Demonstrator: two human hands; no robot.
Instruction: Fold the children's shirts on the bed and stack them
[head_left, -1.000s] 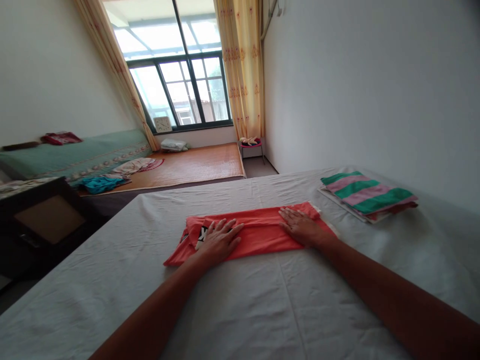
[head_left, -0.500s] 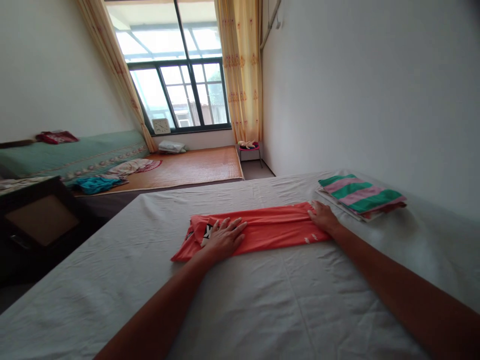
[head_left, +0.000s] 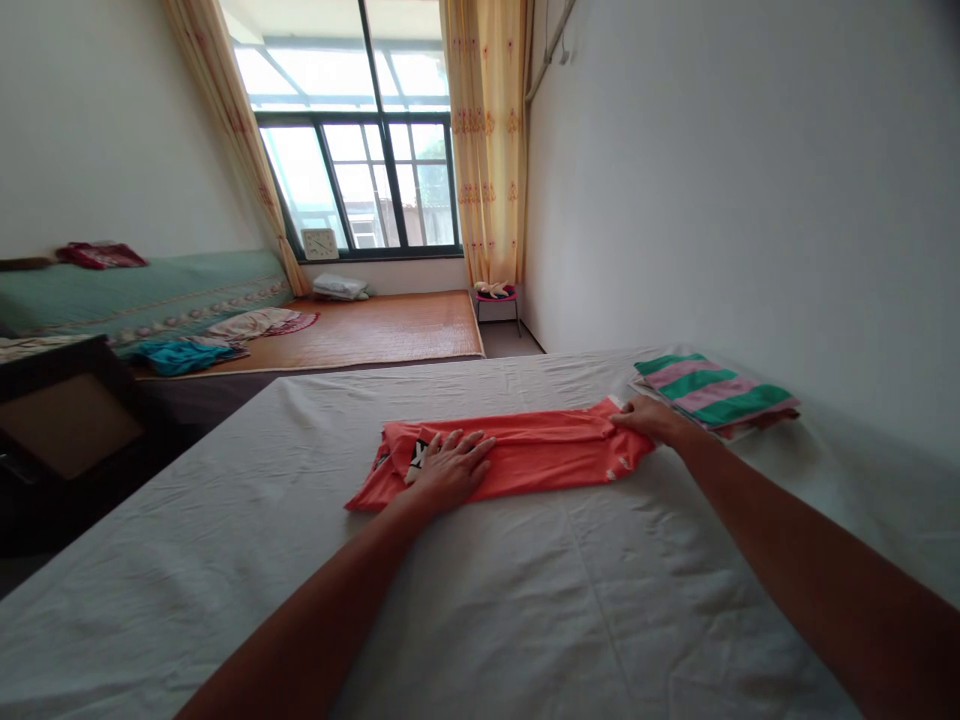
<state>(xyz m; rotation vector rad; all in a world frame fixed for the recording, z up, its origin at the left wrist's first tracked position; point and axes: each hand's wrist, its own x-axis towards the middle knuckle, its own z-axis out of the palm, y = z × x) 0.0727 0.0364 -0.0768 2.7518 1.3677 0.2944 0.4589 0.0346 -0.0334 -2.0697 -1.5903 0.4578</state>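
An orange-red T-shirt (head_left: 547,455), folded into a long strip, lies across the white sheet (head_left: 480,620). My left hand (head_left: 455,468) rests flat on its left half with the fingers spread, beside a black-and-white print. At the strip's right end, my right hand (head_left: 646,420) pinches the cloth, and that end is bunched and slightly raised. Just beyond my right hand sits a stack of folded clothes (head_left: 716,390) with a green-and-pink striped piece on top.
A low bed with a brown mat (head_left: 375,325) stands under the window, holding a teal cloth (head_left: 184,355) and other fabric. A dark cabinet (head_left: 71,430) is at the left. A small stool (head_left: 496,295) stands by the curtain. The white wall (head_left: 750,180) runs along the right.
My right hand has closed from lying on the shirt's right end to pinching it, gathering and lifting the cloth. My left hand stays in place on the shirt.
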